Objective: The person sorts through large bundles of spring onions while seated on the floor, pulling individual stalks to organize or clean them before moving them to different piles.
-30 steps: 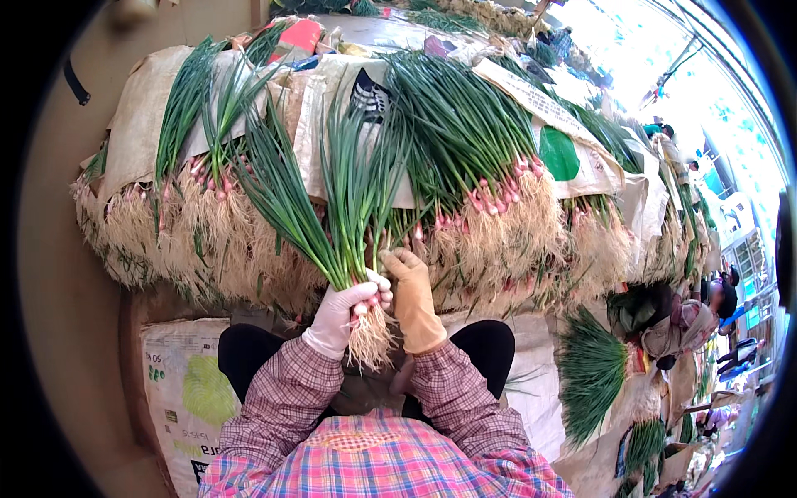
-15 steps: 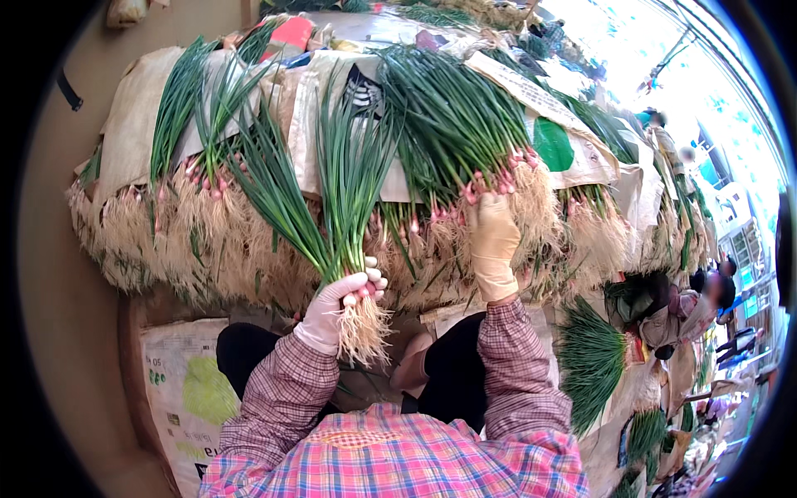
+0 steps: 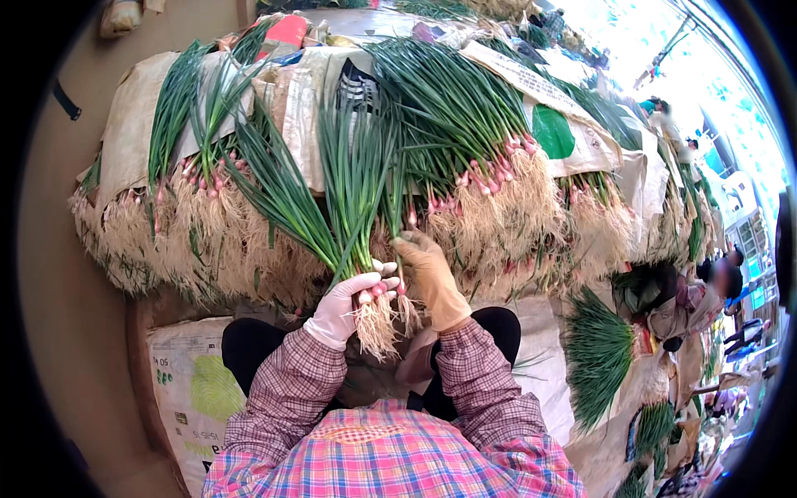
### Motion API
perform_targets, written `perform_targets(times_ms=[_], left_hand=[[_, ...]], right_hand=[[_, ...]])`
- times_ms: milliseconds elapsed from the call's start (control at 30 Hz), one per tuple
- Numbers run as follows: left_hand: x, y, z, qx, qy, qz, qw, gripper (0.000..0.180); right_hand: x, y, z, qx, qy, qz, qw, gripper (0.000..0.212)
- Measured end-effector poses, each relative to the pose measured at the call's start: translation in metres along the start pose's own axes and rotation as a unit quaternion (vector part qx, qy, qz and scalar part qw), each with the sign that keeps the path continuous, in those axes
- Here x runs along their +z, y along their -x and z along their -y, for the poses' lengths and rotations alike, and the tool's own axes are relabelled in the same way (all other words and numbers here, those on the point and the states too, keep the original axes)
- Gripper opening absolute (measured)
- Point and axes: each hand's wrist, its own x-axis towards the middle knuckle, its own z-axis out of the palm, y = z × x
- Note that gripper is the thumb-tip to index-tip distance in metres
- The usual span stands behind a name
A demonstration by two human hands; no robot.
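Observation:
My left hand [image 3: 336,311], in a whitish glove, is closed around a bunch of green shallots [image 3: 359,216]. Their long leaves fan up and away from me, while pinkish bulbs and pale stringy roots stick out below the fist. Close beside it, my right hand [image 3: 432,278], in a yellowish glove, pinches a single shallot [image 3: 401,282] by its stem, its root end hanging next to the bunch. Just beyond both hands lies a long heap of shallots [image 3: 481,224], roots toward me, with a large loose sheaf of leaves [image 3: 448,104] on top.
Pale sacks [image 3: 137,124] are draped over the heap. A printed sack [image 3: 195,390] lies on the ground at left by a tan wall [image 3: 62,249]. To the right, another shallot bundle [image 3: 598,357] rests on sacking, near a seated person [image 3: 693,307]. Other people are farther off.
My right hand has drawn back from the sheaf on the heap, toward me and left, and now holds one shallot beside the bunch. The left hand keeps its grip.

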Motion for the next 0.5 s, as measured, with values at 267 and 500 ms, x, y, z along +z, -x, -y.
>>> perform_targets(times_ms=[267, 500], left_hand=[[0.004, 0.008, 0.007, -0.026, -0.099, -0.090, 0.991, 0.019], [0.003, 0.008, 0.003, -0.022, -0.120, -0.073, 0.990, 0.014]], right_hand=[[0.016, -0.004, -0.018, -0.076, 0.065, -0.028, 0.995, 0.018], [0.023, 0.010, -0.011, -0.057, 0.031, -0.032, 0.997, 0.012]])
